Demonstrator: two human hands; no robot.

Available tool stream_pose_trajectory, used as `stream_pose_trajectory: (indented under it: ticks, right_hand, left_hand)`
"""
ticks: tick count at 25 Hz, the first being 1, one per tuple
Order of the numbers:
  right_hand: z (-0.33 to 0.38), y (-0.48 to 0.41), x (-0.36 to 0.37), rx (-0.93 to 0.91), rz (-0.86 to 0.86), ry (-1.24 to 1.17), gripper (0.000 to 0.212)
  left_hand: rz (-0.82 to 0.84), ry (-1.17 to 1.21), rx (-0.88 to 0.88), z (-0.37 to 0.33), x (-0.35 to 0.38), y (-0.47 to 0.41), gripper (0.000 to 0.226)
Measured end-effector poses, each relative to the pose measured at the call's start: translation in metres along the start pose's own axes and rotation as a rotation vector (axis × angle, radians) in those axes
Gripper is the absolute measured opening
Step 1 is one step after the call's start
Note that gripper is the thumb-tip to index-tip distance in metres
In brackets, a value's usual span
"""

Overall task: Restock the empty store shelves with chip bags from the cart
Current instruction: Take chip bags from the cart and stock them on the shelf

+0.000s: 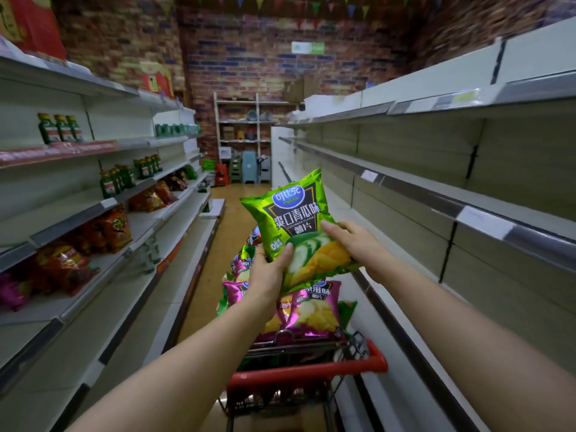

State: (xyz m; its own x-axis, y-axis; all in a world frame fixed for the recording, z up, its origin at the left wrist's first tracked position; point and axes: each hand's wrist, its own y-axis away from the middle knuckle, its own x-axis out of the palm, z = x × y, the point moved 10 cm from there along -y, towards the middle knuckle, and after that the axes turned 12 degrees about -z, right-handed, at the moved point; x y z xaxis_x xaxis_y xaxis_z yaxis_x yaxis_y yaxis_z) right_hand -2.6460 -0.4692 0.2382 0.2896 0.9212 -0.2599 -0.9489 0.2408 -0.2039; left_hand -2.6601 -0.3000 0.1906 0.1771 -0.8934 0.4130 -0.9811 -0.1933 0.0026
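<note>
A green cucumber-flavour chip bag [296, 219] is held upright above the cart [307, 371], in the middle of the aisle. My left hand [269, 272] grips its lower left corner, thumb across the front. My right hand [355, 244] grips the lower right edge, fingers curled over the front. Below it the red-handled cart holds several more chip bags, a pink one [308, 310] on top. The shelves on the right [436, 194] are bare, with price-tag strips along their edges.
Shelves on the left [103, 207] carry orange and red snack bags [112, 229] and green bottles [60, 127]. The tan-floored aisle runs ahead to a brick wall, where a small rack [241, 126] and stacked plastic stools [249, 168] stand.
</note>
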Motion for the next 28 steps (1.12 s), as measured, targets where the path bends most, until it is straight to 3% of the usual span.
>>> stream_pose_trajectory:
  ticks: [3, 8, 12, 16, 22, 28]
  right_hand:
    - [0.01, 0.057, -0.023, 0.014, -0.075, -0.061, 0.041]
    - [0.021, 0.155, -0.072, -0.031, -0.246, -0.04, 0.03]
    - [0.038, 0.221, -0.124, -0.067, -0.401, -0.037, 0.024]
    - [0.068, 0.275, -0.179, -0.128, -0.554, -0.024, 0.022]
    - [0.102, 0.372, -0.275, -0.169, -0.809, 0.217, 0.027]
    - [0.12, 0.53, -0.387, -0.076, -1.093, 0.43, 0.038]
  left_hand:
    - [0.073, -0.015, 0.015, -0.004, -0.005, 0.045, 0.02]
    - [0.21, -0.009, -0.003, -0.007, -0.001, 0.13, 0.033]
    - [0.349, 0.028, -0.032, -0.018, 0.021, 0.202, 0.022]
    - [0.48, -0.014, -0.061, -0.031, 0.053, 0.263, 0.043]
    - [0.666, 0.045, -0.161, -0.043, 0.108, 0.362, 0.031]
    - [0.898, 0.031, -0.251, -0.03, 0.171, 0.511, 0.024]
